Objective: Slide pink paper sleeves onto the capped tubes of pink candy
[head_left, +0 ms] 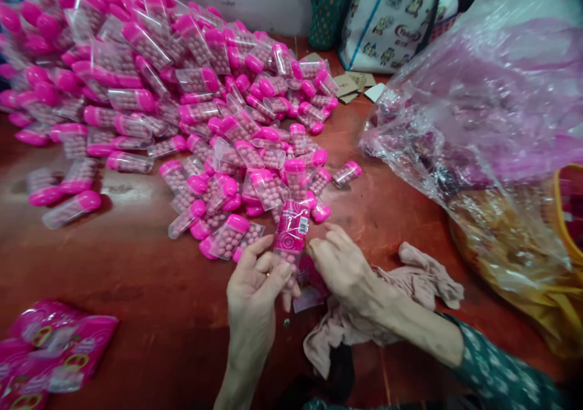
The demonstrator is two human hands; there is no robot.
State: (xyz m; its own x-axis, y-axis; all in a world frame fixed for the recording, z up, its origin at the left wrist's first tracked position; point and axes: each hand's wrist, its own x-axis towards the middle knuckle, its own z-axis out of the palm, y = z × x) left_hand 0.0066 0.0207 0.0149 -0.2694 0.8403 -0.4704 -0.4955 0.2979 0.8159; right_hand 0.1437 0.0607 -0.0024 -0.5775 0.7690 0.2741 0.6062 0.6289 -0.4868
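My left hand (pixel 255 282) is closed around the lower part of a clear container of pink beads (pixel 288 258). A shiny pink printed wrapper (pixel 292 225) with a barcode covers the container's upper part. Just to the right, my right hand (pixel 339 261) has its fingers curled near the wrapper's edge; what they hold, if anything, is hidden. Another pink and clear packet (pixel 310 294) lies under and between my hands. Beyond them spreads a large heap of pink-capped bead containers (pixel 218 118).
Printed pink packets (pixel 59 349) lie at the lower left. A crumpled cloth (pixel 337 334) is under my right forearm. Clear plastic bags (pixel 478 112) and a yellow container (pixel 562 215) stand right. A white bag (pixel 387 21) and cardboard scraps (pixel 350 85) are at the back.
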